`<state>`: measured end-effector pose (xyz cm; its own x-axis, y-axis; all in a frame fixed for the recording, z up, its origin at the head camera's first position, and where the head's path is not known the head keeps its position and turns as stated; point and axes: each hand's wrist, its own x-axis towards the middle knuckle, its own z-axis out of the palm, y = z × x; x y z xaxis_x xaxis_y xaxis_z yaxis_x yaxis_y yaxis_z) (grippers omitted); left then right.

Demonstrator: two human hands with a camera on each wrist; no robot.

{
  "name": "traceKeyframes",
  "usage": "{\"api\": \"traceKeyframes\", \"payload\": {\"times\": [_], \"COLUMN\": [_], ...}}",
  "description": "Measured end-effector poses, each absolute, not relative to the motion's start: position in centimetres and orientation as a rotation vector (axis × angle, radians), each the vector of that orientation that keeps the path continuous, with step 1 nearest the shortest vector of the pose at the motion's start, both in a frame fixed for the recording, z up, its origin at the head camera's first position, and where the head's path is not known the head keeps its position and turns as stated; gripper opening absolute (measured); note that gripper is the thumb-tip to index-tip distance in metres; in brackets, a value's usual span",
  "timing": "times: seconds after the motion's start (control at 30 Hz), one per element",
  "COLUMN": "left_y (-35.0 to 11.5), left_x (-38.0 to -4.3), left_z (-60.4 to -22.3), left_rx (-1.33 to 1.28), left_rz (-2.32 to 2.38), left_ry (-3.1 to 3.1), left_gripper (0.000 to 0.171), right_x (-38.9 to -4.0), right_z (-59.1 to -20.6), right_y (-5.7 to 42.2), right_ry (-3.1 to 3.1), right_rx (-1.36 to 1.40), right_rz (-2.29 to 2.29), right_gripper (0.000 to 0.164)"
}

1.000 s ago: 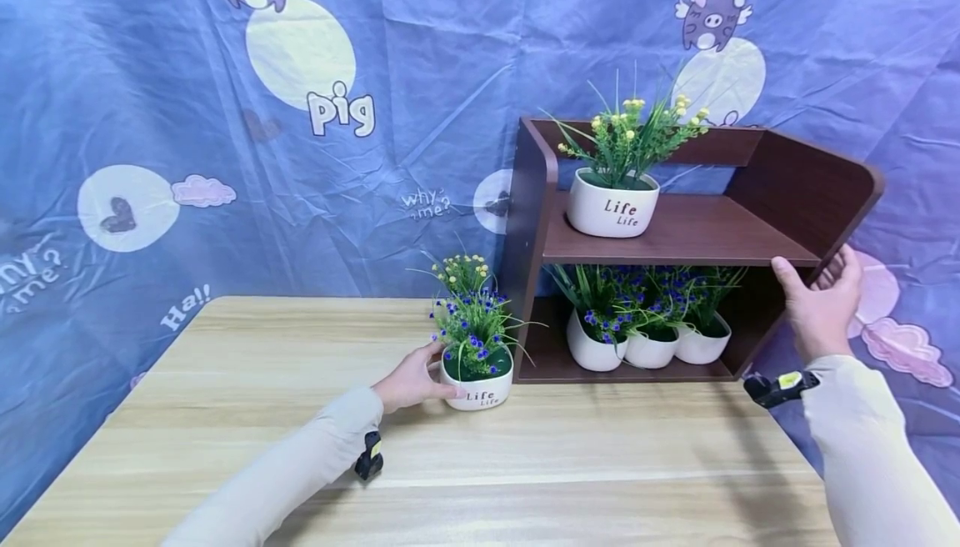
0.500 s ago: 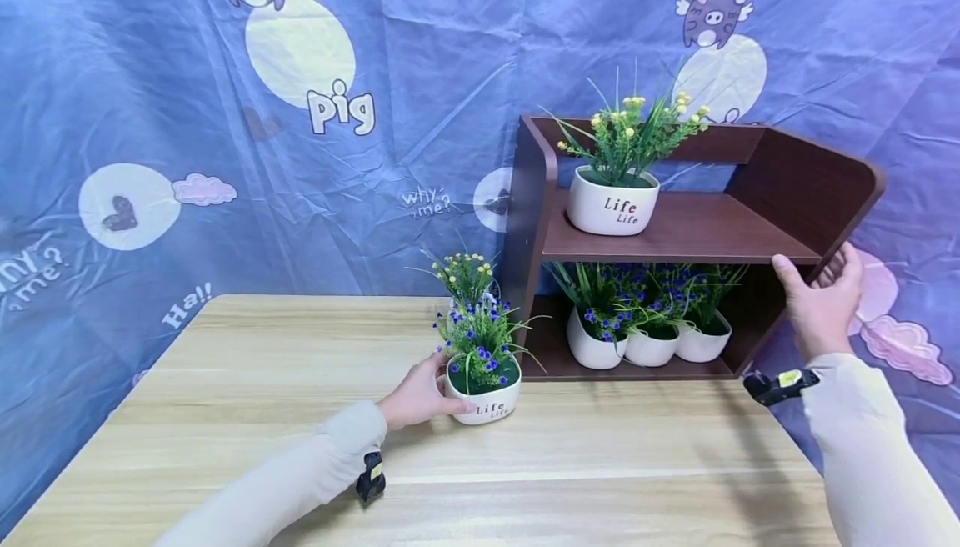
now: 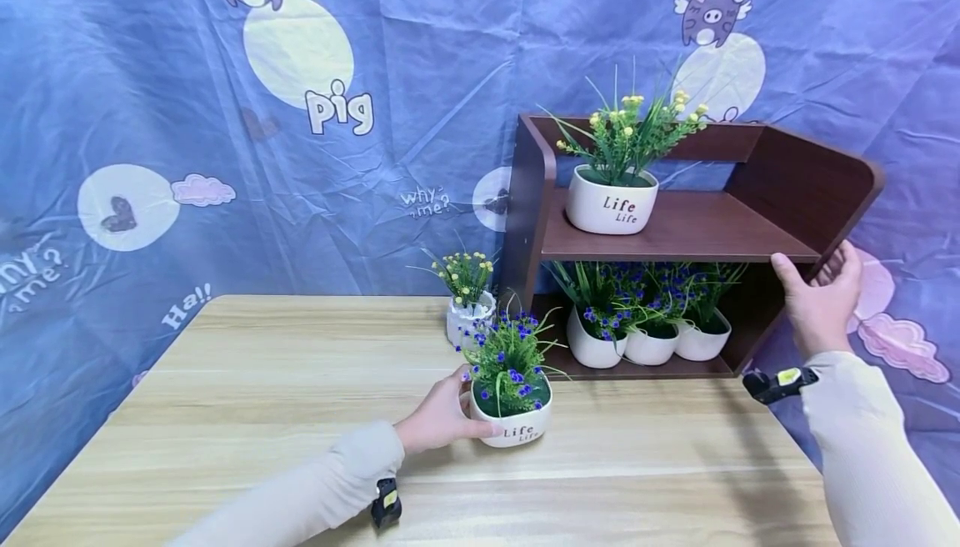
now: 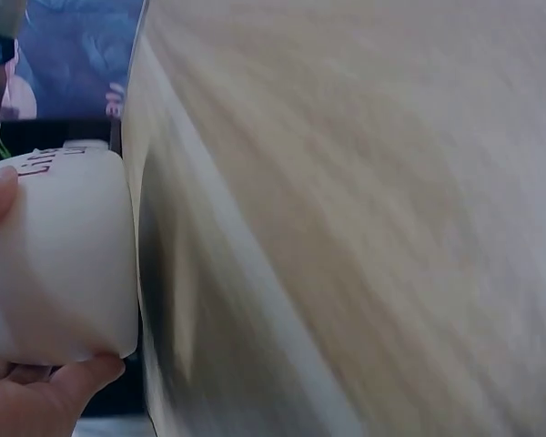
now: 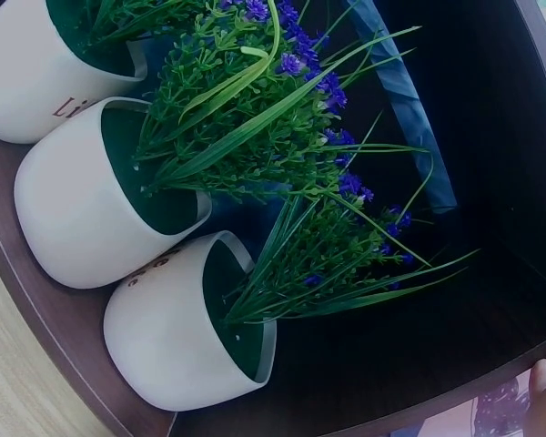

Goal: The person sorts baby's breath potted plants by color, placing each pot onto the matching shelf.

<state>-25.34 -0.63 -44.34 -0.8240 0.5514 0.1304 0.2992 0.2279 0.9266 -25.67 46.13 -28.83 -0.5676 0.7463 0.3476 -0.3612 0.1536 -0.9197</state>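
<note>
My left hand (image 3: 435, 417) holds a white pot of blue-flowered artificial plant (image 3: 531, 420) by its left side, thumb on the front near the "Life" lettering. In the left wrist view the white pot (image 4: 68, 264) is gripped between thumb and fingers, close beside the wooden tabletop; whether its base touches is unclear. On the right, my right hand (image 3: 823, 307) grips the side panel of a dark brown desktop shelf (image 3: 690, 228). Its thumb lies at the front edge and its fingers reach behind the panel. The right wrist view shows only fingertips (image 5: 544, 391).
A yellow-flowered potted plant (image 3: 612, 209) stands on the upper board. Below it sit several white potted plants (image 3: 596, 338) in a row. Left of the shelf, a small ribbed white pot (image 3: 461, 326) with yellow flowers stands on the table (image 3: 262, 388). A blue curtain (image 3: 435, 47) hangs behind.
My left hand has brought the blue-flowered pot rightward and toward me, uncovering the small ribbed pot behind it. My right hand stays on the shelf.
</note>
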Motion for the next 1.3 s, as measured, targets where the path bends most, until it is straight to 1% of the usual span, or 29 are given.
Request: {"api": "traceKeyframes", "payload": {"times": [0.2,0.3,0.47,0.57,0.63,0.87,1.13,1.3], "left_y": [0.7,1.4,2.5,3.3,3.9,6.4,8.9,10.7], "left_x": [-24.5,-24.1,-23.5,-23.3,-23.1,-22.2,-21.4,-20.9], "left_z": [-44.3,-44.3,-44.3,-44.5,-44.5,-44.6,-44.9,-44.9], "left_rx": [0.81,0.844,0.941,0.988,0.975,0.777,0.579,0.38], "left_rz": [1.595,1.591,1.563,1.538,1.546,1.644,1.872,2.054], "left_ry": [2.281,2.276,2.302,2.35,2.362,2.428,2.478,2.49], "left_gripper": [0.085,0.084,0.077,0.077,0.078,0.09,0.085,0.089], "right_x": [-25.8,-25.9,-26.0,-26.0,-26.0,-25.8,-25.9,-25.8], "right_z": [-29.1,-29.2,-29.3,-29.3,-29.3,-29.3,-29.2,-29.2], "right_y": [46.4,46.5,46.6,46.7,46.6,46.6,46.3,46.4], "right_ry": [-1.537,-1.535,-1.546,-1.554,-1.562,-1.587,-1.556,-1.555], "right_rx": [-0.382,-0.379,-0.383,-0.389,-0.394,-0.423,-0.379,-0.373], "right_rz": [1.568,1.565,1.55,1.542,1.536,1.523,1.544,1.541], "right_gripper": [0.072,0.072,0.072,0.072,0.072,0.072,0.071,0.07]}}
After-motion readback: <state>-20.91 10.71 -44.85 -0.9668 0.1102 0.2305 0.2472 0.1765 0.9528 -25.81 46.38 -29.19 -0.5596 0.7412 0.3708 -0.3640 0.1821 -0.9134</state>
